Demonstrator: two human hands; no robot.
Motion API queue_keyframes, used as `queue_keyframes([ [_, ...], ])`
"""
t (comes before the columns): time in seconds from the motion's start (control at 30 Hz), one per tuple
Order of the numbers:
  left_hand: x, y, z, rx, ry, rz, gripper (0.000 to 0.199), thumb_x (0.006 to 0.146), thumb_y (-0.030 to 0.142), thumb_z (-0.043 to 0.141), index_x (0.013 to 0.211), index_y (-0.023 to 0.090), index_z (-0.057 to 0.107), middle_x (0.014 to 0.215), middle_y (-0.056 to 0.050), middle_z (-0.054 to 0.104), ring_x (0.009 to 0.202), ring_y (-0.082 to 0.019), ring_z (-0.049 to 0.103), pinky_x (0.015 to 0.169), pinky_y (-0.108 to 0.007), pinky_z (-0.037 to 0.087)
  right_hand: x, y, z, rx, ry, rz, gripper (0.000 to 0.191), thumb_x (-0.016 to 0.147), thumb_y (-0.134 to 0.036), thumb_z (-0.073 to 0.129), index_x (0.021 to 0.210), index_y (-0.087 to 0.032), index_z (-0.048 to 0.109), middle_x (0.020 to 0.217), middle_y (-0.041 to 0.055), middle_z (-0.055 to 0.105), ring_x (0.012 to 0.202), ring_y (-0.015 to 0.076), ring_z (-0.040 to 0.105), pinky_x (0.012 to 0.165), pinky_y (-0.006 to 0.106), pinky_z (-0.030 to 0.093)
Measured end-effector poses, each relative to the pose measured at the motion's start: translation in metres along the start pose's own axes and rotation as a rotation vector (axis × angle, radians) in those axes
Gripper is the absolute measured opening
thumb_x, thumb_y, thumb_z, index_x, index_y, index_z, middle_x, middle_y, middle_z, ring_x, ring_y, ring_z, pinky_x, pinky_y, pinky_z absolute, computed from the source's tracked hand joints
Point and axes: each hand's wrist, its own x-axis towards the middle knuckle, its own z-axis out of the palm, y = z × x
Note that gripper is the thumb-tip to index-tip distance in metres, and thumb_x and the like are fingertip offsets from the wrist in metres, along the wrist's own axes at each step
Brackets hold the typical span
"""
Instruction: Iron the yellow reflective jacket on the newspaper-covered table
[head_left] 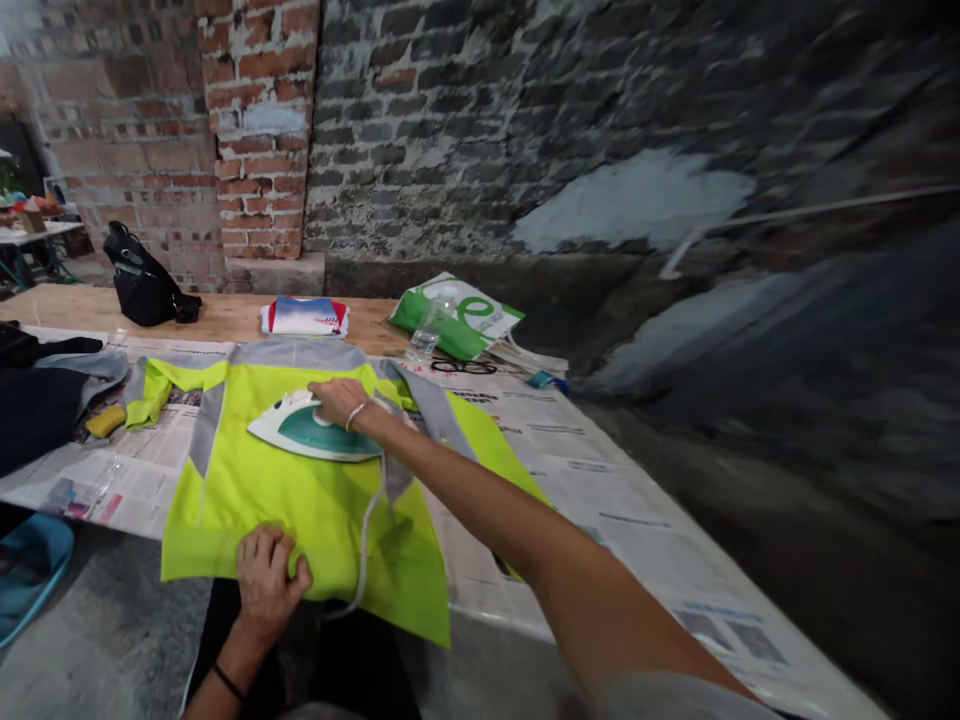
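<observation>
A neon yellow and grey garment (262, 500) lies spread over the newspaper-covered table (600, 500), its lower edge hanging past the front. My right hand (339, 402) is closed round the handle of a white and green iron (307, 430), whose plate rests on the upper middle of the garment. The iron's pale cord (365, 540) runs down across the fabric. At the garment's lower edge, my left hand (268, 580) grips the yellow cloth with curled fingers.
A black bag (142, 280), a red, white and blue packet (306, 317), a green-white bag (457, 315), a clear bottle (431, 325) and glasses (463, 367) stand along the back. Dark clothes (37, 400) and a yellow object (106, 421) lie left; a blue basin (37, 570) is below.
</observation>
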Motion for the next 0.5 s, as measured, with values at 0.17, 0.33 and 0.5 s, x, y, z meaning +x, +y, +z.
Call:
queue_keyframes([
  [0.17,-0.003,0.002,0.002,0.008,0.000,-0.005,0.010,0.090,0.022,0.057,0.096,0.021,0.065,0.089,-0.006,0.069,0.090,-0.024,0.063,0.081,-0.036,0.046,0.065,0.025,-0.005,0.022,0.024,0.137,0.036,0.100,-0.032,0.058,0.132,-0.016,0.065,0.128,0.0180,0.070,0.119,0.0290,0.066,0.099,0.043,0.053],
  [0.33,-0.003,0.004,0.002,0.019,-0.003,-0.007,0.012,0.091,0.023,0.054,0.095,0.021,0.065,0.089,-0.006,0.069,0.091,-0.024,0.064,0.082,-0.035,0.046,0.094,0.032,-0.002,0.018,0.040,0.249,0.039,0.104,-0.026,0.049,0.132,-0.002,0.063,0.131,0.0308,0.065,0.123,0.0337,0.063,0.097,0.042,0.050],
  [0.5,-0.003,0.003,0.002,0.025,0.001,-0.006,0.011,0.089,0.021,0.056,0.095,0.021,0.066,0.089,-0.006,0.069,0.091,-0.023,0.064,0.083,-0.035,0.046,0.068,0.024,-0.003,0.007,0.005,0.217,0.038,0.100,-0.042,0.062,0.127,-0.015,0.065,0.128,0.0118,0.068,0.113,0.0239,0.066,0.098,0.047,0.055],
])
